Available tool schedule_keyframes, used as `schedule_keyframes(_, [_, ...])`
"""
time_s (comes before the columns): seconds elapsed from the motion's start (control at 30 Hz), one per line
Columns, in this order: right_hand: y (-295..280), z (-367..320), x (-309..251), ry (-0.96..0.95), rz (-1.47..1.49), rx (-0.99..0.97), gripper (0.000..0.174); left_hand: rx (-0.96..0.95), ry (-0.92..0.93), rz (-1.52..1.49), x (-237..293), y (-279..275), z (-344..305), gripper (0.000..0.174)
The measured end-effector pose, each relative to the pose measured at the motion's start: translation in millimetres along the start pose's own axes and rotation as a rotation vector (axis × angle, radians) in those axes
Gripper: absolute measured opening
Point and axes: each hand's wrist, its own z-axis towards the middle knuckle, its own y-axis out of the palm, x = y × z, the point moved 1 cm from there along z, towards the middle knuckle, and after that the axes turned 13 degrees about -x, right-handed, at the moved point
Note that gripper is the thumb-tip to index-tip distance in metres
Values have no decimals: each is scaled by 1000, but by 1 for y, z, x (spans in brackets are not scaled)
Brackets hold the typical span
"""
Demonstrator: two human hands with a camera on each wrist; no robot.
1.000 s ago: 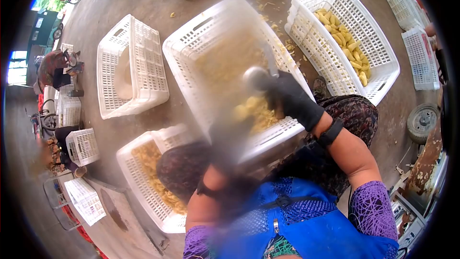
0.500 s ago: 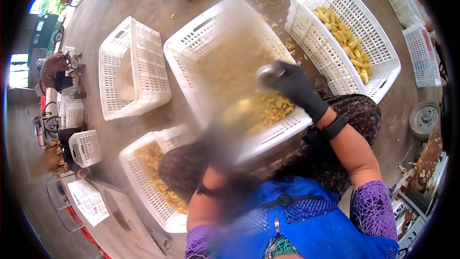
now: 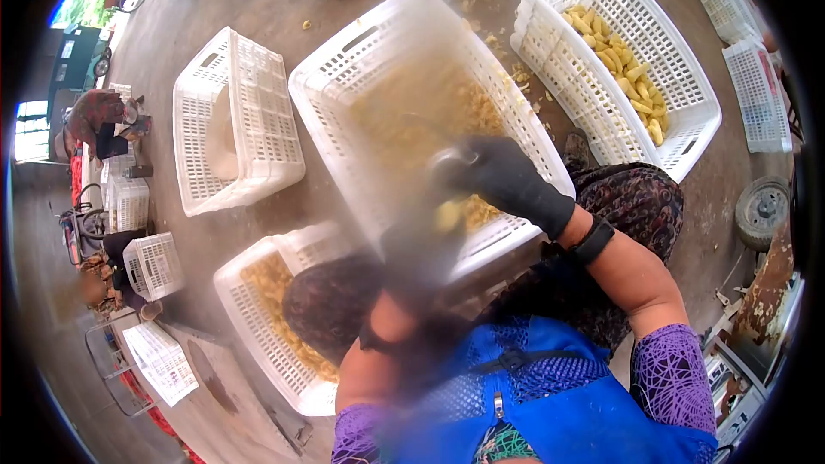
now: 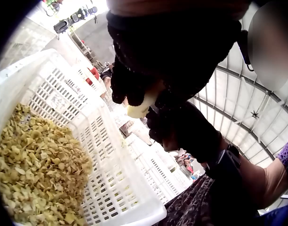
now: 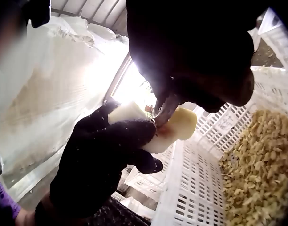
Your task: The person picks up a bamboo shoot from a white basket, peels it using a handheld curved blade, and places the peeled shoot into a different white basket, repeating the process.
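In the right wrist view the black-gloved left hand grips a pale yellow peeled piece, its fingers curled round the middle. The gloved right hand holds a metal tool whose curved end touches that piece. The head view shows the right hand over the near part of a large white crate, with the tool's rounded metal part at its fingers; the left hand is blurred there. Yellow peelings lie in the crate in the left wrist view.
A crate of yellow pieces stands at the upper right, and one with more yellow matter at the lower left. Another white crate stands at the left. A wheel lies far right. Two people are at the far left.
The right hand has moved slightly down and left, closer to the left hand, with the metal tool still in it. The view has shifted a little.
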Motion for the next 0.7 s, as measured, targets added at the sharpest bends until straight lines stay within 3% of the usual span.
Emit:
schedule_keyframes(0.17, [-10,1,10,27,32,1,24,-30,96,61,1,-2,2,31])
schedule_keyframes(0.23, [-25,2,24,86,-305,85,25,-84,56,155,0,-5,-4,29])
schedule_keyframes(0.27, [-48,7,34,250,-199,146,26,-86,57,157,-4,-7,-8,29])
schedule_keyframes(0.33, [-60,2,34,170,-267,195,27,110,71,237,-12,-16,-13,24])
schedule_keyframes(0.47, [-32,-1,21,6,-246,156,24,167,61,19,-7,-18,-7,20])
schedule_keyframes(0.53, [-28,0,7,92,-108,128,22,87,-32,-309,3,-20,-5,20])
schedule_keyframes(0.6, [-22,3,1,165,28,102,21,75,-40,-329,-1,-19,-4,19])
schedule_keyframes(0.67, [-12,4,-5,-132,-221,13,21,67,-54,-351,-1,-16,-3,19])
schedule_keyframes(0.7, [-7,2,-7,-131,-220,12,21,78,-84,-438,1,-13,-3,19])
